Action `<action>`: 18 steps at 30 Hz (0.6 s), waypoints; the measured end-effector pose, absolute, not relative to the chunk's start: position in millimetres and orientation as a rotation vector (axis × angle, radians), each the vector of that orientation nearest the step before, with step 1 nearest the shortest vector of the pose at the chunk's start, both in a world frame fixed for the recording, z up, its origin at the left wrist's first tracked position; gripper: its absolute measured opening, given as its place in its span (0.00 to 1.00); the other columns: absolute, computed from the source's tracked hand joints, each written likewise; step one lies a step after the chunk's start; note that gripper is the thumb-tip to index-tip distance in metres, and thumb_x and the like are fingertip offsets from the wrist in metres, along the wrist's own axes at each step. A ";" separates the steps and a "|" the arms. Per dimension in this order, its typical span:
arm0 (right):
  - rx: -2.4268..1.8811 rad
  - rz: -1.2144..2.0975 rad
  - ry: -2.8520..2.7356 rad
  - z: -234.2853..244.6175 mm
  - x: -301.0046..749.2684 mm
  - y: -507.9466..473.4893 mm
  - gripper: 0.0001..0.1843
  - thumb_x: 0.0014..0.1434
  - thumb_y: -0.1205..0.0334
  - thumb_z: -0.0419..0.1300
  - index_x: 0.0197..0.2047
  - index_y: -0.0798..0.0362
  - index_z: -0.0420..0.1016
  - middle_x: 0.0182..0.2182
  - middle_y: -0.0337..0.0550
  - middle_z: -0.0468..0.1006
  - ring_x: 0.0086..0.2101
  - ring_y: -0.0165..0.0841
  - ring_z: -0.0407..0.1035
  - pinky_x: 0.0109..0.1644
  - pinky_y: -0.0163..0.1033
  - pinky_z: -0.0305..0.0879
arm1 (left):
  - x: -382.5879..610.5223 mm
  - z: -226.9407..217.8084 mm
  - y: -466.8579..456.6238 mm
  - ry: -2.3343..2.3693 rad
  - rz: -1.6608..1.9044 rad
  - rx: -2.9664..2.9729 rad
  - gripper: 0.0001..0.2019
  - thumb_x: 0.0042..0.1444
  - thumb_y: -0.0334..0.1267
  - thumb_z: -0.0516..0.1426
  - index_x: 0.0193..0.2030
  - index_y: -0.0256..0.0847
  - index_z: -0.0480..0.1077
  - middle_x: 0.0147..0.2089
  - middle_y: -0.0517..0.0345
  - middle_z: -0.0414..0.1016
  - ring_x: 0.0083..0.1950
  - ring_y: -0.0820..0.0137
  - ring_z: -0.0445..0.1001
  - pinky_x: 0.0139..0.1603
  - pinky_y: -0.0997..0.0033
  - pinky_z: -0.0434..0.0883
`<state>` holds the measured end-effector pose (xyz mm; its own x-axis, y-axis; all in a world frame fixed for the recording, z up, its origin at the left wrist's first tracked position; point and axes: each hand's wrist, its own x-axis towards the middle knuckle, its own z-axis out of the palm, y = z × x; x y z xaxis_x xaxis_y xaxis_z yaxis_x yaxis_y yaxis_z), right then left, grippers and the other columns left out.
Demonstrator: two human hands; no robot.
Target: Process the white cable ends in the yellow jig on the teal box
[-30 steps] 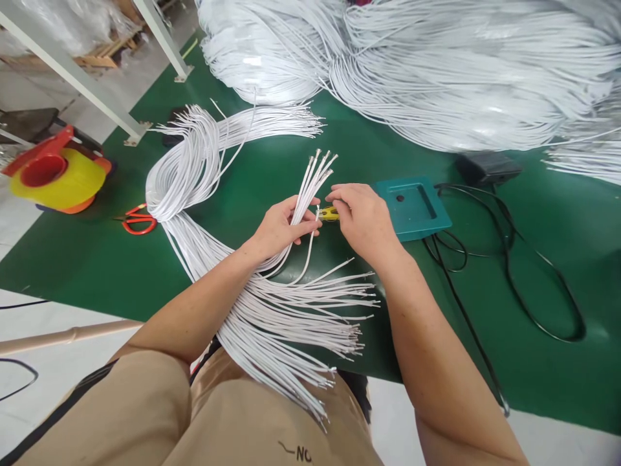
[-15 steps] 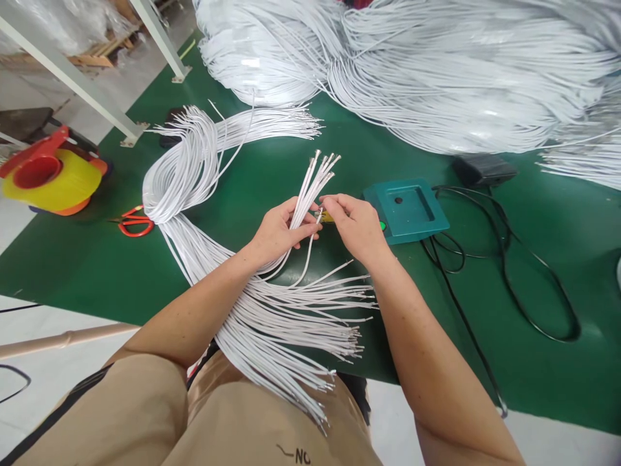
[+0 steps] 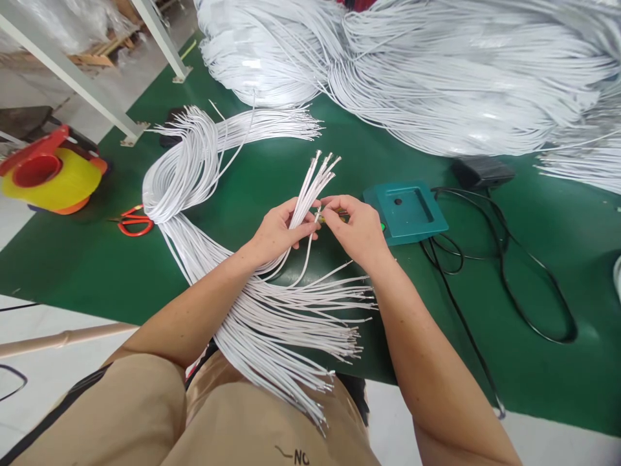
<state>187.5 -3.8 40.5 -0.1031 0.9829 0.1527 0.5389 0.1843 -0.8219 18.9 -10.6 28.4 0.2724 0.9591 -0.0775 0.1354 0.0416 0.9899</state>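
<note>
My left hand (image 3: pixel 281 226) is closed around several white wires (image 3: pixel 317 178), whose stripped ends fan upward past the fingers. One single wire (image 3: pixel 308 249) stands apart from that bunch, its bare end close to the fingertips of both hands. My right hand (image 3: pixel 356 226) is in a pinch beside this end. A small yellowish part (image 3: pixel 343 213) shows between its fingers, mostly hidden, so I cannot make out what they grip. Under my left forearm a large bundle of white wires (image 3: pixel 291 317) spreads over the table's front edge.
A teal device (image 3: pixel 410 212) with a green light and black cables (image 3: pixel 504 259) sits right of my hand. Orange-handled scissors (image 3: pixel 136 223) and a yellow tape roll (image 3: pixel 53 184) lie left. Big piles of white wire (image 3: pixel 460 77) cover the back of the green table (image 3: pixel 485 310).
My right fingers have curled slightly and cover more of the yellow part. The single wire's end has shifted a little left. My left hand stays in place with its bunch.
</note>
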 end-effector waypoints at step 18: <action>-1.492 -0.104 -2.366 36.2 204.9 0.4 0.10 0.60 0.70 0.51 0.37 0.54 0.73 0.37 0.50 0.79 0.44 0.43 0.67 0.64 0.58 0.46 | 17.7 22.8 -5.3 1.152 0.874 1.233 0.22 0.49 0.33 0.63 0.53 0.41 0.70 0.35 0.59 0.73 0.31 0.74 0.77 0.20 0.83 0.64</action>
<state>204.9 0.4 36.2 -0.3899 0.8626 0.3223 0.8875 0.4454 -0.1183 17.7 -5.3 22.8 0.2338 0.9557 -0.1790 0.0857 0.1631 0.9829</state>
